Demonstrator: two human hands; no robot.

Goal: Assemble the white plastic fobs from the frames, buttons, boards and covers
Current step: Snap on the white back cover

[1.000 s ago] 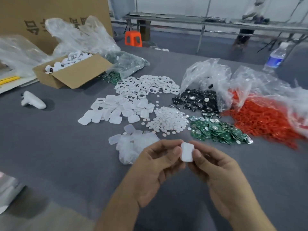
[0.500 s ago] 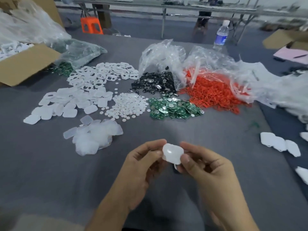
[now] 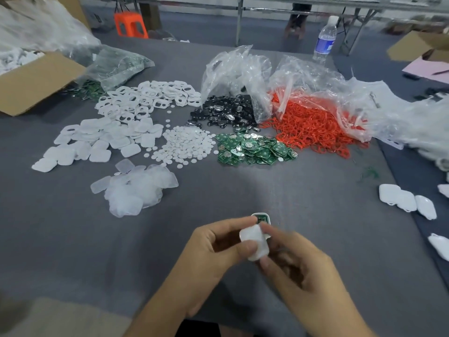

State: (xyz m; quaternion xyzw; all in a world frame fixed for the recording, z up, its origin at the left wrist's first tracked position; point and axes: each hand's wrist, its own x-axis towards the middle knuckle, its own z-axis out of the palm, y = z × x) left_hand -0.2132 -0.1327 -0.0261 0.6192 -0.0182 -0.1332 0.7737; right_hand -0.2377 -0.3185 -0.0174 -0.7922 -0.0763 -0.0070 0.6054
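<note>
Both hands meet on one small piece above the near part of the table: the left hand (image 3: 213, 259) presses its thumb on the face of a white cover (image 3: 255, 244) with the fingers curled behind it. The right hand (image 3: 298, 271), blurred, pinches the same cover at its right edge between thumb and forefinger. Past the cover's far end a white frame (image 3: 259, 214) pokes out with a green board (image 3: 262, 218) seated in it. Cover and frame touch, but whether they are snapped together I cannot tell. The piece is held off the grey table (image 3: 73, 239), between the two hands.

Beyond the hands, to the left, lies a heap of translucent covers (image 3: 138, 188). Farther back sit a heap of small white round buttons (image 3: 184, 145) and, just right of it, a heap of green boards (image 3: 252, 148). Left of the buttons is a spread of opaque white covers (image 3: 102, 139), and behind those a tangle of open white frames (image 3: 145, 98). Black round parts (image 3: 226, 110) spill from a clear bag (image 3: 238, 69), and beside them orange-red rings (image 3: 311, 127) spill from another. A cardboard box (image 3: 36, 79) stands at the far left, and a water bottle (image 3: 325, 42) stands upright at the table's far edge. Near the right edge lie several white fobs (image 3: 405, 200), side by side and touching
</note>
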